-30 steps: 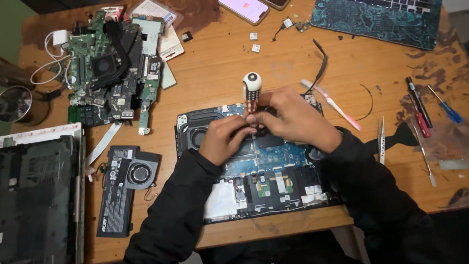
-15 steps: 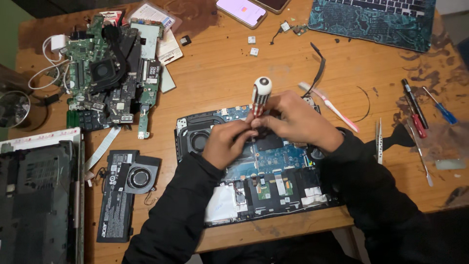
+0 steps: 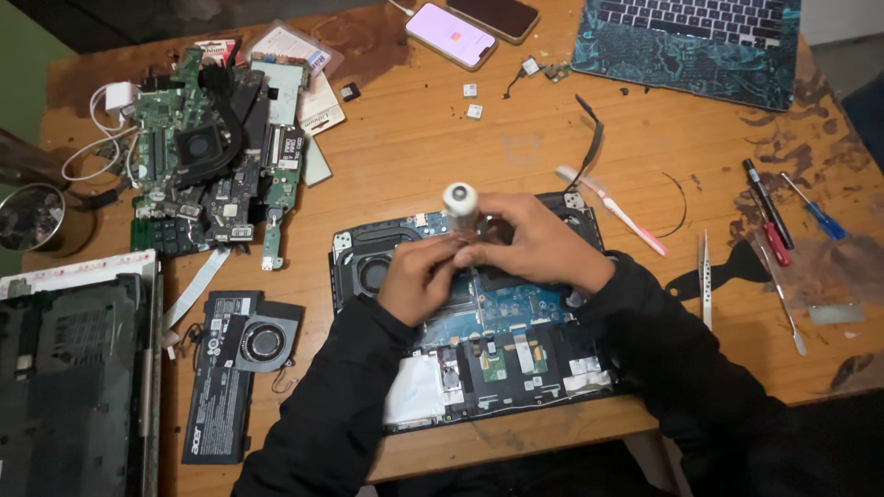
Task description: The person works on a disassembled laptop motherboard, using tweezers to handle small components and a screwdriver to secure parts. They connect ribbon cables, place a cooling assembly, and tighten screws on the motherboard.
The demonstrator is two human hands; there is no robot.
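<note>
While you lean over the table: both your hands meet above the opened laptop (image 3: 479, 340).
Left hand (image 3: 419, 276): fingers closed on the screwdriver (image 3: 460, 207) shaft.
Right hand (image 3: 539, 244): also clamped on it, touching your left.
Screwdriver: upright, white cap on top.
Nearby: pink toothbrush (image 3: 612, 210), green motherboard (image 3: 198, 161).

Both hands are brought together at the middle, fingers curled inward. The left hand (image 3: 419, 276) is pressed against the right hand (image 3: 539, 241). Both forearms are covered by dark sleeves.
</note>
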